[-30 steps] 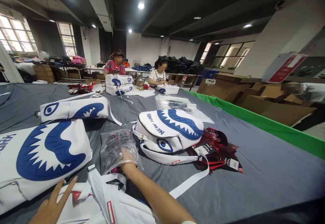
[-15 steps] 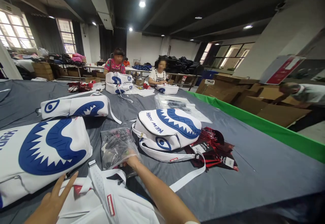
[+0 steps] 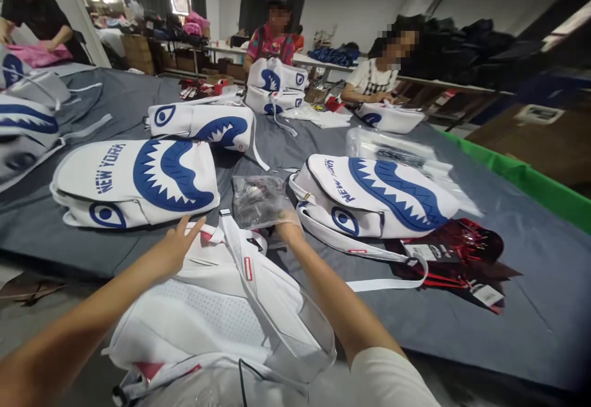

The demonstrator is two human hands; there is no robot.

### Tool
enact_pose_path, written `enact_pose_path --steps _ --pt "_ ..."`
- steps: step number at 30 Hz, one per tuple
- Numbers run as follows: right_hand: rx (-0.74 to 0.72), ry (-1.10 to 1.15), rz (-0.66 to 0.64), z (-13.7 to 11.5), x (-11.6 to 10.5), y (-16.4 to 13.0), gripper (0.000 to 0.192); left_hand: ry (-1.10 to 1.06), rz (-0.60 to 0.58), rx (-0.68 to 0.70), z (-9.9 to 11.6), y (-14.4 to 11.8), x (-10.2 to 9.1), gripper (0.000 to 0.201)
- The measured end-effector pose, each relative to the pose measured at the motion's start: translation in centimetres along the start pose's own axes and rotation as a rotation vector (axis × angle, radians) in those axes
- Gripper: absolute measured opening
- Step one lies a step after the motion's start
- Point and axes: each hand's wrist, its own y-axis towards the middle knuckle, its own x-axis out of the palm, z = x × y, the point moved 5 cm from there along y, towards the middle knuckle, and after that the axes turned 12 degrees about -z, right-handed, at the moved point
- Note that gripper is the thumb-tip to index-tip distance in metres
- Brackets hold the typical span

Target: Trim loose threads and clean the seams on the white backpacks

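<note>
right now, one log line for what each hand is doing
left hand: open, resting on white backpack | right hand: reaching into clear plastic bag | surface: grey table

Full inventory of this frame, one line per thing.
shark-print backpacks: at least seven, white and blue, spread over the table
face-down backpack: one, white, nearest the wearer
clear plastic bag: one, transparent, table centre
red and black tags: a pile, right of the nearest shark bag
flat clear bags: a stack, farther right
table cover: grey, green edge
seated people: two, far side
left hand: open, on the face-down backpack
right hand: fingers in the clear plastic bag
</note>
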Motion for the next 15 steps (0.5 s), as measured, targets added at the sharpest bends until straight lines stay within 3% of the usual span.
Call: enact_pose_path --steps 3,6,9,10,12,15 --pt "-0.038 -0.126 -0.037 -1.2 0.7 -1.9 0.026 0.014 -0.038 -0.020 0.1 0.0 0.1 0.105" --pt "-0.226 -0.227 -0.160 -2.1 1.8 -5.0 0.023 0.016 -0.060 -0.025 0.2 -0.1 0.1 0.105" --pt "-0.390 -0.284 -0.245 -1.1 1.4 -8.0 0.025 0.006 -0.072 -0.022 0.4 -0.1 -0.1 0.105" --pt "-0.413 -0.289 -0.220 -0.5 0.7 -8.9 0.028 -0.005 -0.079 -0.027 0.3 0.0 -0.2 0.106" --pt "-0.501 -0.246 0.004 -0.1 -1.7 -10.7 0.032 -0.043 -0.099 -0.026 0.2 0.0 -0.3 0.108" --pt "-0.814 -0.060 0.503 -1.7 -5.5 -15.0 0.027 -0.162 -0.098 0.020 0.5 -0.4 -1.0 0.103"
